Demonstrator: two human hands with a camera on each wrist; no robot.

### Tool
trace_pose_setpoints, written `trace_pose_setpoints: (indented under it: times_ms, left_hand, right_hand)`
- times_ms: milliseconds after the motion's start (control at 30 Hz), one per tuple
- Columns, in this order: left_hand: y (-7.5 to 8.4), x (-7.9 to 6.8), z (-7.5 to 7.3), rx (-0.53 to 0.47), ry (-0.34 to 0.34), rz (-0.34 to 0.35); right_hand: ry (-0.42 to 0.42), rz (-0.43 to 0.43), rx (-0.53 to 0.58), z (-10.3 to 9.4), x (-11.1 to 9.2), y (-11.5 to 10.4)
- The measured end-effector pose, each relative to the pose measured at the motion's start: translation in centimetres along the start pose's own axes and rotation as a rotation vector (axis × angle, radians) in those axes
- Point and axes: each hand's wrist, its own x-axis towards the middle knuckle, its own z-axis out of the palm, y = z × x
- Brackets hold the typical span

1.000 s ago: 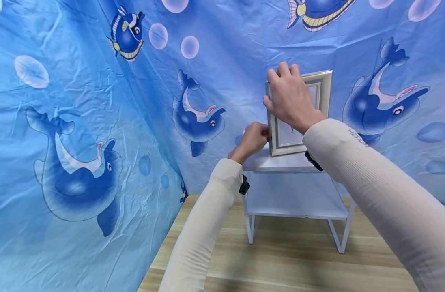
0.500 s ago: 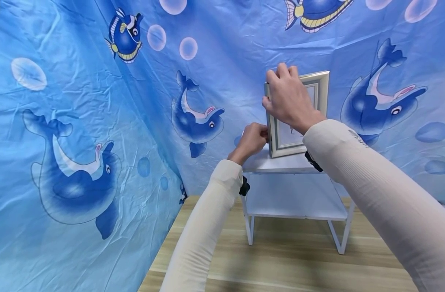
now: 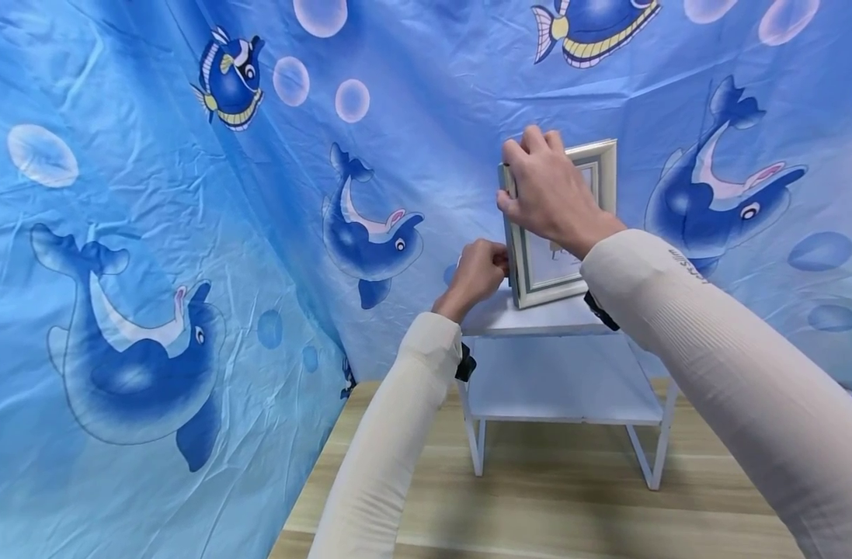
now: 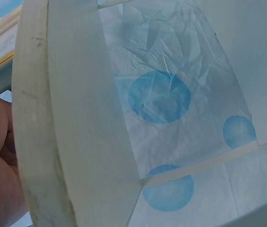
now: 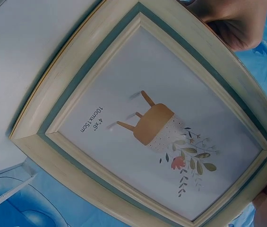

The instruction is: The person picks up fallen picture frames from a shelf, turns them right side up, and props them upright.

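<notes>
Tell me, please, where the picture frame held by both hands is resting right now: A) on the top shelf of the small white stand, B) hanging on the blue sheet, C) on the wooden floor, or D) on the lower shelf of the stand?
A: the picture frame stands upright on the top shelf of the white stand, with the right hand gripping its upper left corner and the left hand at its lower left edge.

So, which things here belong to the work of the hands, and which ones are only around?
In the work:
- picture frame, standing upright on the shelf top
- right hand, gripping the frame's upper left corner
- left hand, at the frame's lower left edge
- white shelf, bearing the frame

Only around:
- blue dolphin cloth behind
- wooden floor
</notes>
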Motion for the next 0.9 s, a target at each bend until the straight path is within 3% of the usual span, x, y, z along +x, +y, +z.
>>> trace_pose_setpoints:
  times_ms: [467,900]
  left_hand:
    - [0.11,-0.05,0.29,0.033,0.013,-0.022]
    - [0.0,0.77,0.1,0.036,0.004,-0.023]
  right_hand:
    - [-0.018,-0.016,-0.013,-0.21,-0.15,0.06]
    - [-0.049,-0.03,0.001,-0.7,0.28,0.32]
